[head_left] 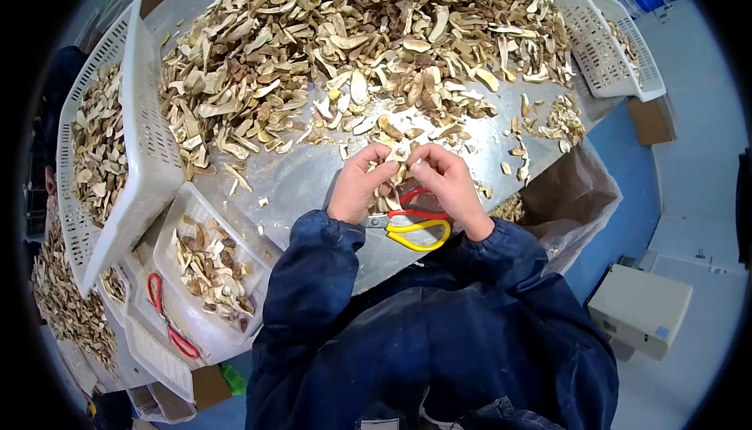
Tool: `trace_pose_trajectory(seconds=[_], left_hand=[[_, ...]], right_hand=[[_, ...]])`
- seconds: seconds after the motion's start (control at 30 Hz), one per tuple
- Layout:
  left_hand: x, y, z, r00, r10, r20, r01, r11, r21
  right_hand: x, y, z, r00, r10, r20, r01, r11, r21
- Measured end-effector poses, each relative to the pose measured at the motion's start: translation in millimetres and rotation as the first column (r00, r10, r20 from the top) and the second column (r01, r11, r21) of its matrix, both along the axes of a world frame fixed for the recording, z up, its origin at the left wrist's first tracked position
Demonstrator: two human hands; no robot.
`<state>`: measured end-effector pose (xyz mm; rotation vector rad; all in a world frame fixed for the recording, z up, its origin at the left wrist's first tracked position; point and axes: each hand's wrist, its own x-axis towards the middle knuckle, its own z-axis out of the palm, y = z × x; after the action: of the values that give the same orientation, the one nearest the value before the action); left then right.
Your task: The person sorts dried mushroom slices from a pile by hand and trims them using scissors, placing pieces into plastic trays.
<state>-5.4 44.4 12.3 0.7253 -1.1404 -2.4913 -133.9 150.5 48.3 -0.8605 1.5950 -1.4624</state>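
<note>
My left hand (365, 182) and my right hand (448, 187) meet over the metal table (301, 187), fingers closed. Between them they pinch a pale dried mushroom slice (400, 153). More slices lie beneath the fingers, partly hidden. Just below my hands rest scissors (419, 234) with one red and one yellow handle, close to the table's front edge. Beyond my fingertips spreads a large heap of dried mushroom slices (368, 38).
At left, a tall white slotted basket (153, 144) holds slices. A white tray (176, 250) with slices and red-handled scissors (162, 308) sit nearby. Another white basket (603, 46) stands at the back right. A lined bin (583, 195) is beside the table on my right.
</note>
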Motion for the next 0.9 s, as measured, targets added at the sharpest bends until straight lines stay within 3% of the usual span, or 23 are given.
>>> trace_pose_trajectory(seconds=[0.03,0.1,0.13,0.2,0.47,0.57,0.67,0.7,0.73,0.8,0.9], left_hand=[[0.8,-0.5,-0.9,0.999,-0.034,0.022,0.035,0.998,-0.051],[-1.4,0.8,-1.5,0.995,-0.095,0.038,0.1,0.984,-0.147],[-1.9,1.8,-0.5,0.991,-0.118,0.066,0.127,0.98,-0.155],[-0.9,1.3,3.8,0.98,-0.155,0.127,0.175,0.969,-0.173],[0.0,0.3,4.6,0.982,-0.183,0.052,0.188,0.971,-0.147],[0.7,-1.3,6.8,0.967,-0.256,0.012,0.256,0.962,-0.097],[5.2,-6.5,1.6,0.957,-0.108,-0.27,0.149,0.979,0.138],[5.7,-9.8,-0.9,0.926,-0.09,-0.366,0.173,0.964,0.2],[5.9,-11.2,-4.2,0.912,-0.033,-0.409,0.157,0.95,0.272],[4.6,-13.1,-11.8,0.872,0.088,-0.482,0.137,0.901,0.411],[6.2,-14.8,-15.5,0.838,0.17,-0.519,0.144,0.848,0.51]], right_hand=[[-4.1,-0.3,-1.2,0.982,-0.043,-0.186,0.031,0.997,-0.066],[-8.8,0.6,9.1,0.944,0.056,-0.325,-0.035,0.997,0.072],[-8.6,-1.1,15.1,0.916,0.107,-0.386,-0.055,0.988,0.144],[-5.9,-3.2,12.9,0.914,0.094,-0.396,-0.052,0.992,0.116],[-5.7,3.6,-0.8,0.995,0.064,-0.079,-0.046,0.978,0.206],[-9.4,5.5,-1.1,0.929,0.054,0.366,-0.112,0.984,0.14],[-42.2,4.0,-1.6,0.985,0.069,-0.16,-0.039,0.982,0.186],[-59.0,3.7,0.0,0.94,-0.013,-0.342,0.104,0.963,0.249],[-76.5,4.1,1.9,0.852,-0.076,-0.517,0.253,0.926,0.281],[-105.8,7.3,-1.0,0.389,-0.014,-0.921,0.444,0.879,0.174],[-125.4,8.6,-22.6,0.251,0.115,-0.961,0.428,0.878,0.216]])
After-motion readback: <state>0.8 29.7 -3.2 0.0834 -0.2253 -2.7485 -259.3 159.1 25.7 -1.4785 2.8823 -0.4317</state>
